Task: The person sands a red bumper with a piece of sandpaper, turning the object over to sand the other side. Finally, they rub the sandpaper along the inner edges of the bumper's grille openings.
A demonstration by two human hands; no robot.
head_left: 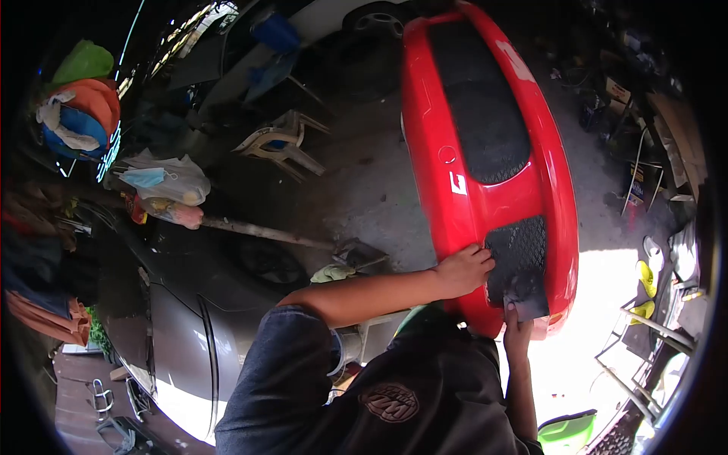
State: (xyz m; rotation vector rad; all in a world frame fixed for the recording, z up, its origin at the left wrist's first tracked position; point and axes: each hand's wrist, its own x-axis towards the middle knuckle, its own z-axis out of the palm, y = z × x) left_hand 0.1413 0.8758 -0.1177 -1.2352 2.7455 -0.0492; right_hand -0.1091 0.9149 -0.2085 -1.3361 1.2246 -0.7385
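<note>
A red car bumper (444,114) stretches from the top centre down to my body, with a long dark mesh opening in its far part and a smaller black mesh grille (519,246) near me. My left hand (464,271) rests at the left edge of that smaller opening, fingers curled; whatever is between them is hidden. My right hand (517,334) pinches a dark grey sheet (534,302) at the lower edge of the grille. The sheet lies partly over the mesh.
A dark car (182,318) stands at the left, near a whitish plastic chair (284,144) and a wooden pole (265,233). Yellow slippers (644,280) and a metal frame (626,387) are at the right. A green container (569,431) sits at the bottom right.
</note>
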